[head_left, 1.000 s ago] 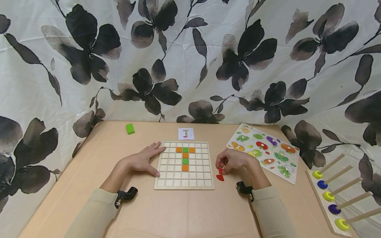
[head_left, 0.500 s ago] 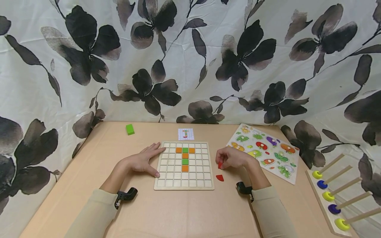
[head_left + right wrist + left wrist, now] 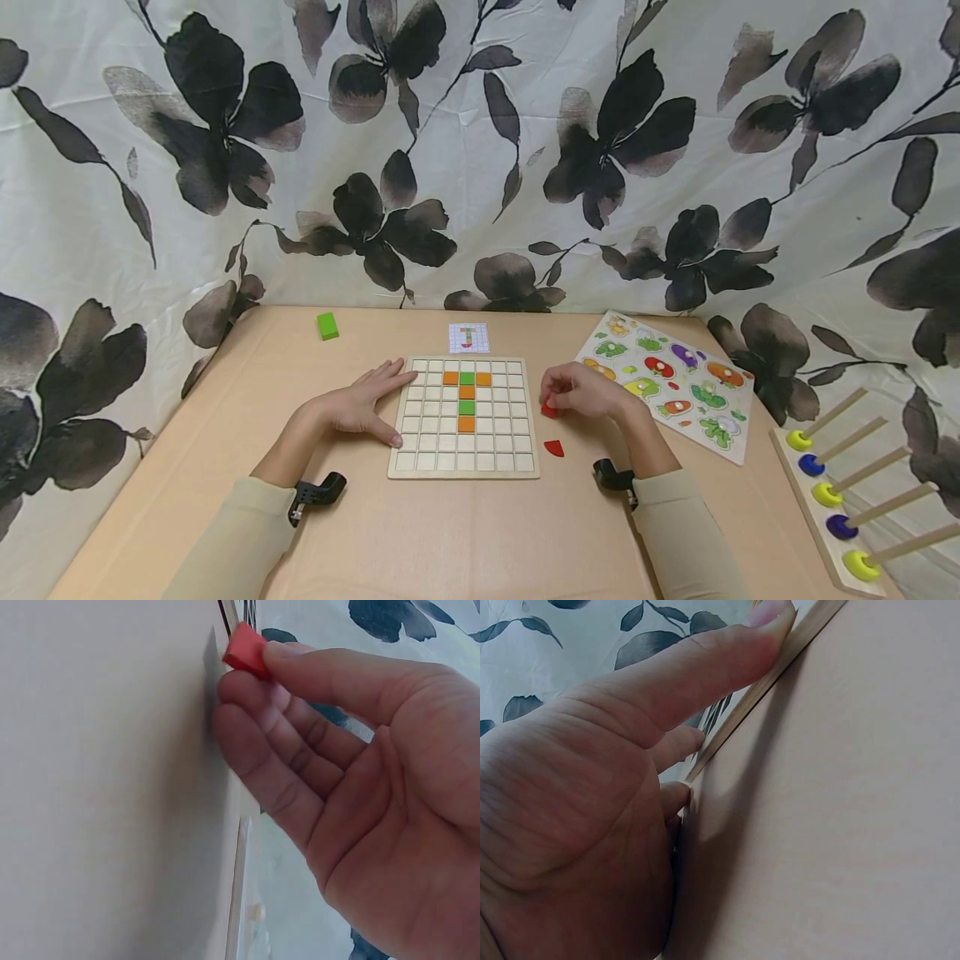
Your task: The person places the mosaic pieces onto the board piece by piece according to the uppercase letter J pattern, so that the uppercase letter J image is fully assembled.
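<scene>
My right hand pinches a small red piece between thumb and fingers, just above the table and right of the wooden grid board. A red quarter-round piece lies on the table below that hand. My left hand rests at the board's left edge, its fingers spread and its thumb touching the rim. On the board, orange tiles and green tiles form a T shape. In the left wrist view the left thumb lies along the board's edge.
A small pattern card lies behind the board. A green block sits at the back left. To the right are a vegetable picture board and a peg stand with yellow and blue rings.
My right hand has lifted the red piece away from the quarter-round piece and moved slightly toward the board. The left hand has stayed in place.
</scene>
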The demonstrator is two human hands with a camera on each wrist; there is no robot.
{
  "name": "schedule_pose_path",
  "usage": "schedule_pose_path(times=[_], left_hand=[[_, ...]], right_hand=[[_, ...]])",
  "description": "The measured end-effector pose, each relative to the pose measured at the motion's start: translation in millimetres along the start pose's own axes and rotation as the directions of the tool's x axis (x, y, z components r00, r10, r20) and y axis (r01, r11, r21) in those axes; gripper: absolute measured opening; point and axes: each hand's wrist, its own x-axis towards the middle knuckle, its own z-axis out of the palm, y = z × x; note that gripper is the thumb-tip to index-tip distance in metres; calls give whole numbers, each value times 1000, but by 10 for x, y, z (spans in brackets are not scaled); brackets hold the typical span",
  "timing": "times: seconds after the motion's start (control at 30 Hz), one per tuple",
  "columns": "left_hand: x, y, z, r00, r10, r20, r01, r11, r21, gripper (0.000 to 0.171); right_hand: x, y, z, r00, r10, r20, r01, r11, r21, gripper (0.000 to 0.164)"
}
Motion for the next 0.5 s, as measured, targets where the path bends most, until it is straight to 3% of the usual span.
schedule_pose_path(times=[0.33,0.5], left_hand=[[-1,25,-6,1000,-9,0,9,1000,4,119],[-2,17,-5,1000,-8,-1,8,1000,4,119]], right_hand=[[55,-90,44,997,-52,-49,54,998,32,8],[82,-180,101,997,-67,-35,71,989,128,10]])
